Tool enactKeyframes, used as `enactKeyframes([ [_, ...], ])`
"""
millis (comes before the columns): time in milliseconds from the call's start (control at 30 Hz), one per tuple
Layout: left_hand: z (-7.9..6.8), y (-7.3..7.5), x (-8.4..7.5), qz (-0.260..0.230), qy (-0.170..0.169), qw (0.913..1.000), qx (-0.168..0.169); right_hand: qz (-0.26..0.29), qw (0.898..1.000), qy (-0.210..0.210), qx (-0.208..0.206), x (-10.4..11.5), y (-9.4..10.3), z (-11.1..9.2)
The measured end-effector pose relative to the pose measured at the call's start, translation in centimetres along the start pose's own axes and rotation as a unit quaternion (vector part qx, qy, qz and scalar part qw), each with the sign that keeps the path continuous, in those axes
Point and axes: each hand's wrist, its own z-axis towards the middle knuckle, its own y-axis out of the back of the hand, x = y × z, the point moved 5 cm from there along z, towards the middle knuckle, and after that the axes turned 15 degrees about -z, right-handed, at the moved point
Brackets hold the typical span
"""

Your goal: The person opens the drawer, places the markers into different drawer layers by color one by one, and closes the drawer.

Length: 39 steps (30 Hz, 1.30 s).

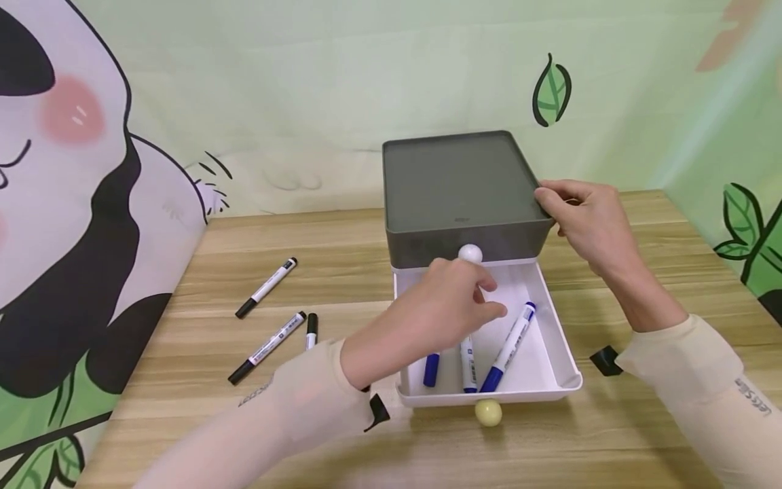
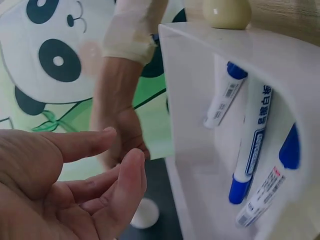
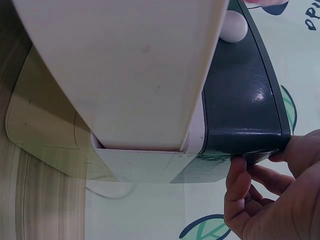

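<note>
A small drawer unit (image 1: 464, 180) with a dark grey top tier stands on the table, its white drawer (image 1: 559, 353) pulled out. Over this drawer hovers my left hand (image 1: 449, 299); thumb and fingers are loosely bent with a gap between them, holding nothing, as the left wrist view shows. Several blue-capped whiteboard markers (image 2: 252, 135) lie inside the drawer, partly hidden by the left hand in the head view. My right hand (image 1: 589, 221) grips the unit's right front corner, thumb at the top edge and fingers (image 3: 237, 187) curled against the side.
Left of the unit, two black-capped markers (image 1: 265, 288) lie in full sight, and another black-capped marker (image 1: 312, 329) is partly behind the left sleeve. A white knob (image 1: 470, 253) sticks out of the grey tier, a yellow knob (image 1: 488, 412) from the drawer front. A printed backdrop (image 1: 293, 102) stands behind.
</note>
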Motion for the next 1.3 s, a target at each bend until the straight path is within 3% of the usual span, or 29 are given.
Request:
enactKeyframes([
  [233,-2.9,2.4,0.8,0.019,-0.027,0.9988,-0.035,0.002,1.000,0.000,-0.002,0.1,0.0,-0.1],
  [500,-5.5,4.7,2.8,0.003,0.001,0.9966,-0.082,0.003,1.000,0.002,-0.007,0.0,0.0,-0.2],
  [633,-6.4,4.9,3.5,-0.010,-0.018,0.9952,-0.096,0.005,1.000,-0.001,-0.003,-0.2,0.0,0.0],
  [867,-8.6,3.5,3.8,-0.040,-0.058,0.9906,-0.117,0.006,1.000,-0.004,-0.002,-0.2,0.0,0.0],
  [1067,-10.1,1.2,3.6,-0.056,-0.104,0.9835,-0.137,0.005,1.000,-0.008,-0.003,-0.2,0.1,-0.1],
  [1167,-10.5,-0.3,3.4,-0.083,-0.126,0.9816,-0.117,0.003,1.000,-0.007,-0.003,-0.2,0.0,-0.1],
  [1300,-10.8,-2.3,3.4,-0.117,-0.138,0.9820,-0.056,0.004,1.000,-0.004,-0.002,-0.1,0.0,-0.1],
])
